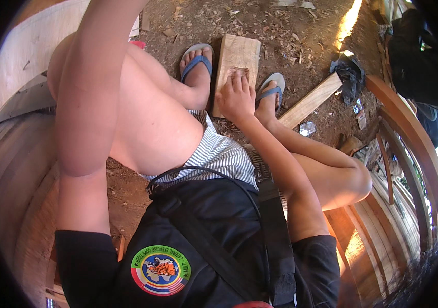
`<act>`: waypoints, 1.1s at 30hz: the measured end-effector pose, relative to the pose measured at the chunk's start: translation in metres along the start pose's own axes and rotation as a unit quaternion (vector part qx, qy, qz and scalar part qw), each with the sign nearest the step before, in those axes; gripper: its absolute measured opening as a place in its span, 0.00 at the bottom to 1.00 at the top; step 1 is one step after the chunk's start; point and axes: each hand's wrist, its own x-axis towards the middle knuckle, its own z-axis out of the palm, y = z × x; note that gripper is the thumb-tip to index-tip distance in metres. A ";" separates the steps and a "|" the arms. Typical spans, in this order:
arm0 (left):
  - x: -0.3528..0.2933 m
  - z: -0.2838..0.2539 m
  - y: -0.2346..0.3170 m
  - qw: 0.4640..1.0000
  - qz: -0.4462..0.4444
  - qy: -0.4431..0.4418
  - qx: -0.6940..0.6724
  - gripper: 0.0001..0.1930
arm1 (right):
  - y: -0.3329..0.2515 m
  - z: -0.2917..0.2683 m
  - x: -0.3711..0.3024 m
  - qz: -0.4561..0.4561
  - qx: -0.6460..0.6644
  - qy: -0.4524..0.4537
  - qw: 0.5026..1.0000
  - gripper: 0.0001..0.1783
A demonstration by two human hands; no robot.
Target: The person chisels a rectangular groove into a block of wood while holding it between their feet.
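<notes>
A thick, pale wooden block lies on the ground between my feet, with a shallow reddish-brown recess cut into its face. My right hand rests on the block, back of the hand upward. Its fingers are slightly bent and a little apart, with the tips at the recess. I see no tool in that hand, though its palm side is hidden. My left arm is raised across the upper left, and its hand is beyond the top edge of the picture.
Wood chips cover the dirt floor. A narrow plank slants beside my right foot, near a crumpled black plastic bag and a clear wrapper. Curved-looking timber stands at the right; pale boards rise at the left.
</notes>
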 end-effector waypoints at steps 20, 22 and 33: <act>-0.070 0.102 -0.009 0.874 -0.252 -0.174 -0.378 0.10 | 0.253 0.030 -0.018 0.706 0.183 -0.076 0.680 0.64; -0.081 0.109 -0.010 0.878 -0.242 -0.236 -0.339 0.14 | 0.233 0.002 -0.011 0.721 0.204 0.019 0.662 0.59; -0.123 0.136 -0.005 0.831 -0.255 -0.341 -0.356 0.18 | 0.265 -0.027 0.026 0.485 0.465 0.362 0.646 0.47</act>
